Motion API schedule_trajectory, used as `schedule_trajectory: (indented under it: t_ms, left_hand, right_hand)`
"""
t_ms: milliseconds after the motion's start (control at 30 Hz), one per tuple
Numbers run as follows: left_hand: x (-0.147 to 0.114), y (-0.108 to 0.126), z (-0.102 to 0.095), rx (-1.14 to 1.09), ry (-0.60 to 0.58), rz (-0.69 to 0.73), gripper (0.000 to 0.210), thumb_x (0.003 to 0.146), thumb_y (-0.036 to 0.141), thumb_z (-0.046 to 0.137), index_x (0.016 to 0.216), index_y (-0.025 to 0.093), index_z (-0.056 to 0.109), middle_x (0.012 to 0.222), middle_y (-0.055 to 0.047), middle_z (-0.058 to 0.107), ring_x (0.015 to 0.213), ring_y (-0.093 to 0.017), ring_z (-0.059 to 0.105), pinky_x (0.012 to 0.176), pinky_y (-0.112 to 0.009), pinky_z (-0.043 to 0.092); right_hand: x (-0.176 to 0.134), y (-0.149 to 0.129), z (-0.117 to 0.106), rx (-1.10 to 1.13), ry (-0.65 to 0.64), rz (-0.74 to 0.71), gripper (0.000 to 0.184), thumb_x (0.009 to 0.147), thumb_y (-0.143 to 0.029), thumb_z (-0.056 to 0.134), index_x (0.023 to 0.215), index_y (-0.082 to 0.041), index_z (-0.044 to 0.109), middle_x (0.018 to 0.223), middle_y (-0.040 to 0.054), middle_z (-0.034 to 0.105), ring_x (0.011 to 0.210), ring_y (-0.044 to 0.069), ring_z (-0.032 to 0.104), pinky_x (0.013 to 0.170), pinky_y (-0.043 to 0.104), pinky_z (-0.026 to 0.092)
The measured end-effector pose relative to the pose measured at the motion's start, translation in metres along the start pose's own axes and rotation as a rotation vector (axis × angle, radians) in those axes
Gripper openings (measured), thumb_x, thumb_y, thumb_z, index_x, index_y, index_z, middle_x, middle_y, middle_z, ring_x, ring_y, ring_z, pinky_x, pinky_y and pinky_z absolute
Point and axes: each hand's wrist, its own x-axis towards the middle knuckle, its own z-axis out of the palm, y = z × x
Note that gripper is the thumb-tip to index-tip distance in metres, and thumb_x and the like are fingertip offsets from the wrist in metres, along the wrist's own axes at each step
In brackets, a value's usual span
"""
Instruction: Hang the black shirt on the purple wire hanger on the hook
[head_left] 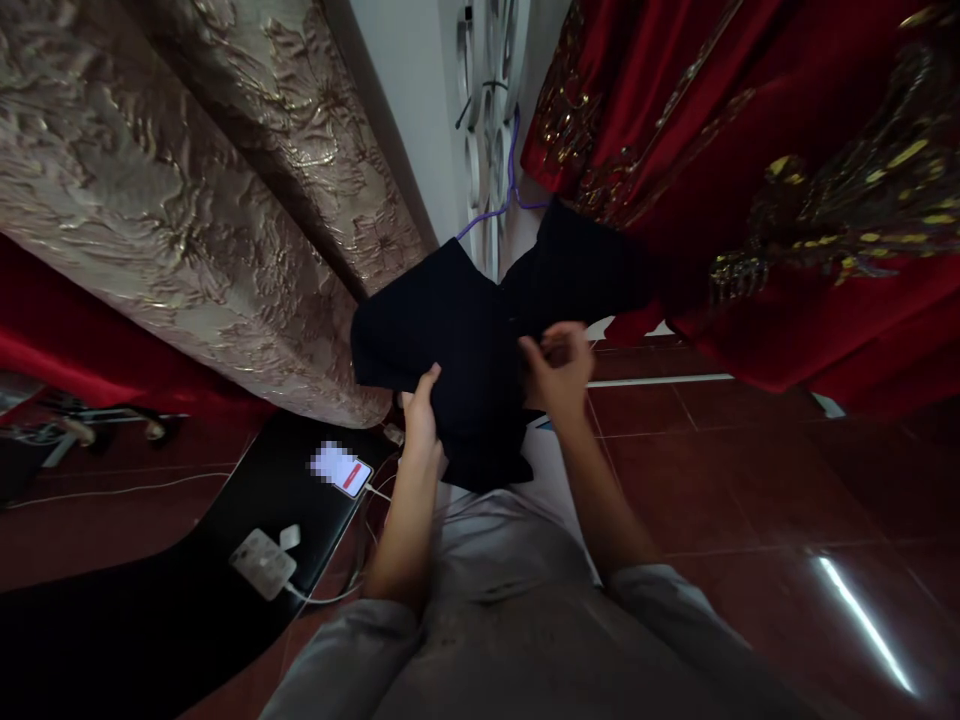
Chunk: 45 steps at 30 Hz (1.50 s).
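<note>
A dark navy short-sleeved top [450,320] hangs in front of me on a purple wire hanger [484,214]. My left hand [422,420] grips its left side near the sleeve, thumb on the front of the cloth and the other fingers behind. At the right of the front, my right hand [561,370] is curled with its thumb and fingers against the fabric. That hand is slightly blurred, and its fingertips are partly lost against the dark cloth.
White scrolled metalwork [480,150] stands behind the hanger. A beige embossed curtain [285,230] hangs left, a red sequined cloth [750,200] right. On a black bench [217,520] lie a lit phone [352,472], a power bank [262,563] with a cable, and a small white case [289,537].
</note>
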Motion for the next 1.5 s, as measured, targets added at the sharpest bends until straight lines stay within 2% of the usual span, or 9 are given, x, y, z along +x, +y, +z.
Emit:
schedule_trajectory:
  t_ms: [133,233,400,533,633,967,1267,1400,1500]
  left_hand:
    - [-0.009,0.003,0.004,-0.12,0.105,-0.02,0.046,0.082,0.037,0.077,0.123,0.025,0.062,0.131,-0.005,0.072,0.132,-0.025,0.063,0.112,-0.037,0.054]
    - [-0.001,-0.002,-0.005,-0.067,0.129,0.051,0.038,0.085,0.035,0.071,0.12,0.026,0.059,0.132,-0.006,0.069,0.131,-0.024,0.063,0.114,-0.038,0.051]
    - [-0.003,-0.042,-0.022,0.342,0.393,0.605,0.039,0.089,0.027,0.063,0.124,0.026,0.048,0.141,-0.011,0.052,0.137,-0.024,0.05,0.122,-0.041,0.035]
    - [-0.018,-0.072,-0.014,0.647,-0.023,0.62,0.007,0.091,0.026,0.06,0.098,0.026,0.06,0.107,-0.011,0.062,0.118,-0.03,0.057,0.111,-0.046,0.042]
    - [-0.015,-0.079,-0.002,0.603,-0.237,0.538,0.02,0.087,0.02,0.065,0.106,0.026,0.063,0.109,-0.011,0.065,0.111,-0.029,0.062,0.103,-0.042,0.048]
    - [0.011,-0.053,0.022,0.614,-0.203,0.619,0.005,0.092,0.029,0.065,0.092,0.026,0.068,0.1,-0.01,0.072,0.1,-0.028,0.066,0.096,-0.04,0.05]
    - [0.023,-0.073,0.02,0.843,-0.454,0.514,0.017,0.093,0.019,0.061,0.077,0.022,0.056,0.077,-0.002,0.063,0.075,-0.019,0.06,0.075,-0.031,0.045]
    - [0.014,-0.026,0.022,0.796,-0.684,0.494,0.004,0.088,0.018,0.071,0.09,0.02,0.069,0.083,-0.001,0.071,0.076,-0.015,0.066,0.072,-0.027,0.048]
    - [0.012,0.032,0.04,0.572,-0.548,0.782,0.027,0.097,0.019,0.06,0.123,0.021,0.065,0.098,-0.003,0.073,0.087,-0.014,0.069,0.082,-0.027,0.052]
  right_hand:
    - [-0.047,0.025,0.044,0.117,-0.392,0.262,0.026,0.083,-0.047,0.059,0.081,-0.022,0.057,0.073,0.0054,0.063,0.074,0.021,0.058,0.067,0.032,0.047]
    - [-0.058,0.036,0.041,0.093,-0.369,0.329,0.043,0.091,-0.055,0.05,0.063,-0.023,0.048,0.058,0.0024,0.052,0.06,0.017,0.048,0.057,0.032,0.038]
    - [-0.057,0.029,0.026,0.101,-0.287,0.302,0.058,0.09,-0.059,0.06,0.053,-0.023,0.033,0.053,-0.0017,0.036,0.056,0.013,0.036,0.055,0.03,0.029]
    - [-0.064,0.016,0.03,0.19,-0.301,0.301,0.058,0.091,-0.061,0.06,0.055,-0.022,0.038,0.055,-0.0025,0.036,0.057,0.012,0.035,0.056,0.029,0.031]
    - [-0.064,0.011,0.032,0.277,-0.434,0.301,0.044,0.093,-0.058,0.057,0.071,-0.02,0.059,0.062,-0.0015,0.05,0.06,0.013,0.047,0.062,0.028,0.04]
    - [-0.024,-0.009,0.011,0.282,-0.669,0.36,0.037,0.087,-0.043,0.061,0.062,-0.016,0.065,0.045,-0.0021,0.049,0.045,0.009,0.04,0.051,0.027,0.028]
    - [0.064,-0.084,0.013,0.488,-0.325,0.169,0.039,0.095,-0.049,0.059,0.072,-0.018,0.064,0.048,-0.0038,0.047,0.042,0.006,0.043,0.043,0.018,0.029]
    - [0.06,-0.089,0.014,0.496,-0.385,0.182,0.042,0.096,-0.05,0.058,0.069,-0.018,0.059,0.048,-0.0046,0.047,0.041,0.004,0.044,0.042,0.016,0.031]
    - [0.05,-0.089,0.012,0.511,-0.419,0.191,0.038,0.095,-0.044,0.06,0.067,-0.018,0.06,0.047,-0.0045,0.049,0.04,0.005,0.043,0.041,0.017,0.03]
